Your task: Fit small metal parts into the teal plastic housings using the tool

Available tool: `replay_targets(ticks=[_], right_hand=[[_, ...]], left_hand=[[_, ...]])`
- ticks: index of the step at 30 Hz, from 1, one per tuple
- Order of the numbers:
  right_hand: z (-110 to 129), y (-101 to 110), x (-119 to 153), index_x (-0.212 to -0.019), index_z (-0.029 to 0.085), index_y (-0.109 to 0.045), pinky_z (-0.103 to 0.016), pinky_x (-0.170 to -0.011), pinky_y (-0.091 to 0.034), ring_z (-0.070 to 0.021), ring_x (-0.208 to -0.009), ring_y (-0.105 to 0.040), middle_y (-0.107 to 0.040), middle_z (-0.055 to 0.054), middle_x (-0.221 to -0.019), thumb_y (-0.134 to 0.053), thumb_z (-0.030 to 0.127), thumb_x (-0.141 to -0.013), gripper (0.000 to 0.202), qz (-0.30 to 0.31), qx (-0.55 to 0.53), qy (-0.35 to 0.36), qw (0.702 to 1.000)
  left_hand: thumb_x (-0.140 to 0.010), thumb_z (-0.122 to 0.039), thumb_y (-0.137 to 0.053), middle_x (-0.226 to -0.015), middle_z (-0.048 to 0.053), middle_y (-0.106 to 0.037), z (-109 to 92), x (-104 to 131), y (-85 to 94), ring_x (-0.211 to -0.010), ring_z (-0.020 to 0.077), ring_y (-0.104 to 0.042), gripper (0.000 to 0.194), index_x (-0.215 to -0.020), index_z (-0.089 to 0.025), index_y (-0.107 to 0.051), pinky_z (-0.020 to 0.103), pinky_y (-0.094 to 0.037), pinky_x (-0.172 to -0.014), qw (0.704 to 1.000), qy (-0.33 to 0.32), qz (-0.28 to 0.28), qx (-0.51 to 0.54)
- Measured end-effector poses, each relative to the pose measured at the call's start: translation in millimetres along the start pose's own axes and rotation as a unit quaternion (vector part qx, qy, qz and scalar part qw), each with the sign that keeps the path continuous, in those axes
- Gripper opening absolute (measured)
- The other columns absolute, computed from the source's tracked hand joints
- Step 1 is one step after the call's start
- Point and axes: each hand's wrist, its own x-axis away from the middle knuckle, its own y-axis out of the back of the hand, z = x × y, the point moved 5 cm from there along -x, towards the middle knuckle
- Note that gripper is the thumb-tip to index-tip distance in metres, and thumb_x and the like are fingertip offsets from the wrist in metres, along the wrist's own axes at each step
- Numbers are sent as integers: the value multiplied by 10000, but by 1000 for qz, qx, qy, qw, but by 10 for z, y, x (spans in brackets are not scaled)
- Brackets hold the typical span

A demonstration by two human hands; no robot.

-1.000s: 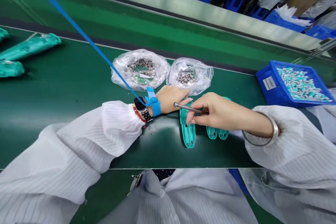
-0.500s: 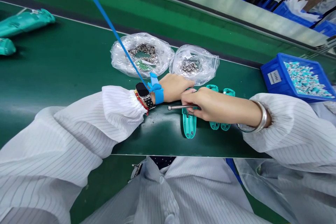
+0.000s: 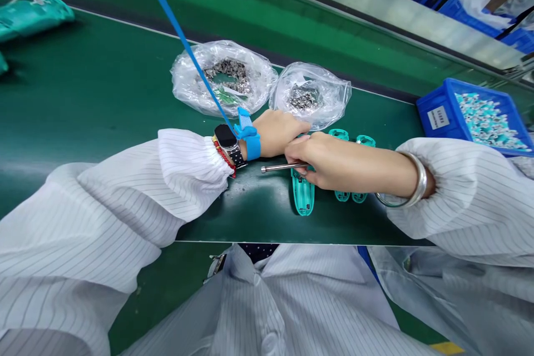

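My right hand (image 3: 311,157) is closed around a slim metal rod-like tool (image 3: 275,167), whose end sticks out to the left. It is over the upper part of a teal plastic housing (image 3: 303,194), an open shell with long hollows inside that lies on the green work surface. Close beside it, my left hand (image 3: 278,130) reaches to the far end of this housing. Its fingertips are hidden behind the right hand, so its grip does not show. Two similar teal housings, a nearer one (image 3: 342,196) and another (image 3: 359,197), lie partly under my right forearm.
Two clear plastic bags of small metal parts, a left bag (image 3: 187,86) and a right bag (image 3: 336,94), lie beyond my hands. A blue bin (image 3: 438,103) of small white-and-teal pieces stands right. Teal items (image 3: 37,16) lie far left. A blue cord (image 3: 179,30) runs to my left wrist.
The view has shifted slightly. Both hands stay at the same housing, and the metal tool in my right hand has tilted a little and juts slightly further left.
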Motion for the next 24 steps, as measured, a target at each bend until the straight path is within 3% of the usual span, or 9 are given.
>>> replay_targets(ticks=[4, 7, 12, 14, 18, 21, 24], right_hand=[[36, -71, 2, -688, 171, -415, -265, -555, -230, -100, -597, -331, -457, 1, -700, -471, -39, -741, 224, -3, 43, -1, 999], [26, -122, 31, -719, 166, -447, -267, -555, -207, -97, -568, -292, -441, 6, -678, -456, -45, -737, 211, -41, 76, 9, 996], [-72, 40, 83, -700, 171, -458, -256, -570, -285, -90, -569, -398, -511, 14, -669, -515, 26, -763, 168, -23, -6, 22, 999], [-181, 239, 55, -701, 179, -486, -261, -601, -340, -109, -614, -471, -561, 7, -695, -566, 55, -754, 157, -59, -40, 11, 997], [-606, 578, -128, -731, 195, -522, -313, -723, -407, -175, -774, -558, -626, -38, -807, -598, 79, -757, 141, -232, -50, -73, 969], [-919, 530, -369, -730, 185, -544, -346, -765, -417, -206, -801, -572, -629, -63, -820, -653, 87, -731, 147, -241, -30, -136, 960], [-1068, 430, -556, -705, 172, -555, -364, -748, -423, -226, -775, -573, -605, -67, -760, -712, 127, -703, 164, -231, -19, -160, 959]], left_hand=[[-969, -376, -398, -775, 55, -635, 27, -17, -61, -655, 170, -548, 321, -941, -150, -625, 266, -264, -576, 1000, 9, -15, -13], [-991, -404, -330, -817, 73, -656, 36, -20, -76, -689, 183, -566, 386, -979, -156, -625, 267, -280, -588, 999, 27, -15, -26], [-971, -389, -366, -906, 98, -683, 5, 7, -47, -742, 190, -593, 364, -1022, -144, -629, 267, -297, -591, 1000, 21, 4, -8], [-969, -392, -358, -936, 111, -685, 7, 12, -49, -763, 204, -607, 383, -1016, -138, -640, 278, -324, -604, 1000, 17, -5, -4], [-970, -412, -312, -876, 98, -685, 25, 0, -70, -757, 221, -623, 428, -990, -156, -654, 295, -360, -624, 998, 12, -48, -32], [-958, -421, -323, -796, 75, -673, 32, -12, -91, -717, 211, -620, 413, -979, -178, -657, 281, -343, -583, 998, 16, -41, -37], [-952, -421, -321, -769, 70, -667, 30, -14, -83, -695, 203, -612, 417, -964, -180, -662, 275, -339, -568, 999, 23, -26, -36]])
